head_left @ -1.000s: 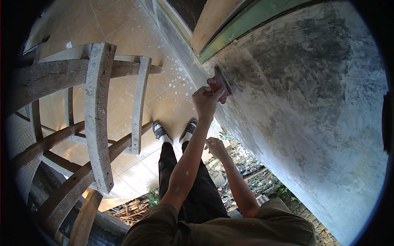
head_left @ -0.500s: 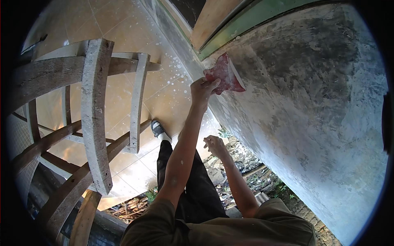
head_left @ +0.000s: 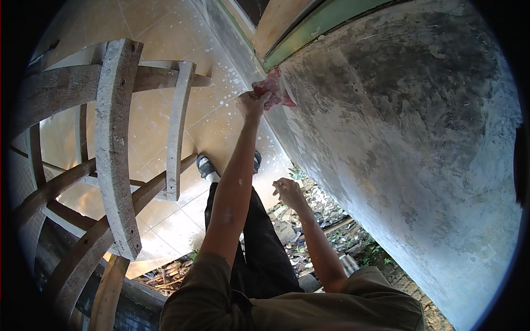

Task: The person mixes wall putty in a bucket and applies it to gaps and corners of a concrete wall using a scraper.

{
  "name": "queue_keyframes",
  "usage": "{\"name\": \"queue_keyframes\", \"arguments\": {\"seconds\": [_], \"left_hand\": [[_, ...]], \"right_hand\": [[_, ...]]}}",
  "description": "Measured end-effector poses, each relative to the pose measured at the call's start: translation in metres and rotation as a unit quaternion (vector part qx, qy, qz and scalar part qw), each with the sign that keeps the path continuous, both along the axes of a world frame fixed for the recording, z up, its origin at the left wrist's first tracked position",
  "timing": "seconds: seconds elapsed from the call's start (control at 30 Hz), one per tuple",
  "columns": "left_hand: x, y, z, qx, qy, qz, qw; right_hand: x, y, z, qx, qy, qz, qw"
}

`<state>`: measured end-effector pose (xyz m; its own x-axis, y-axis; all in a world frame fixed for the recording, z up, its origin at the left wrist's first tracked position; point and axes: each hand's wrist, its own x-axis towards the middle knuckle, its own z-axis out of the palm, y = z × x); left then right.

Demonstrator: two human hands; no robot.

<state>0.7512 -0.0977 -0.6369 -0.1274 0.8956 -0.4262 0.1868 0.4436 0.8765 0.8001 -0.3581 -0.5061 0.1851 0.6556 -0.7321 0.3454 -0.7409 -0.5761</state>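
Note:
My left hand [head_left: 251,105], at the end of an outstretched arm, is closed on a red, flat putty scraper [head_left: 276,91] with a pale edge. That edge lies at the left corner of the grey plastered wall [head_left: 381,127], just below a green window frame [head_left: 323,34]. Whether its whole edge touches the plaster, I cannot tell. My right hand [head_left: 289,194] hangs lower down, near the wall's foot, with its fingers loosely bent and apart. Nothing shows in it. Whitish smears mark its fingers.
A rough wooden trestle [head_left: 118,149] stands close on my left. My feet in dark sandals [head_left: 205,165] are on tan floor tiles [head_left: 215,132] spotted with white. Beyond the tile edge lies stony rubble [head_left: 317,212] with small plants [head_left: 297,173], between floor and wall.
My left hand has moved left with the putty scraper, toward the wall's corner. My view has shifted slightly, and a second sandal now shows. The right hand stays about where it was.

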Motion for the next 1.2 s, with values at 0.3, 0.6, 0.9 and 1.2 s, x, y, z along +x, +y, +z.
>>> {"name": "queue_keyframes", "arguments": {"seconds": [0.3,0.6,0.9,1.2], "left_hand": [[-0.003,-0.012,0.072,0.113,0.064,-0.057,0.990],[0.035,-0.038,0.141,0.073,-0.039,-0.060,0.995],[-0.020,-0.074,0.199,0.004,-0.242,-0.061,0.968],[0.007,-0.033,0.082,0.010,-0.178,-0.056,0.982]], "right_hand": [[0.007,-0.019,-0.006,-0.001,-0.017,0.031,0.999],[0.005,-0.013,-0.004,-0.034,0.003,0.018,0.999],[-0.001,-0.008,-0.006,-0.007,-0.022,0.043,0.999],[-0.010,-0.009,-0.028,-0.019,0.007,0.047,0.999]]}}
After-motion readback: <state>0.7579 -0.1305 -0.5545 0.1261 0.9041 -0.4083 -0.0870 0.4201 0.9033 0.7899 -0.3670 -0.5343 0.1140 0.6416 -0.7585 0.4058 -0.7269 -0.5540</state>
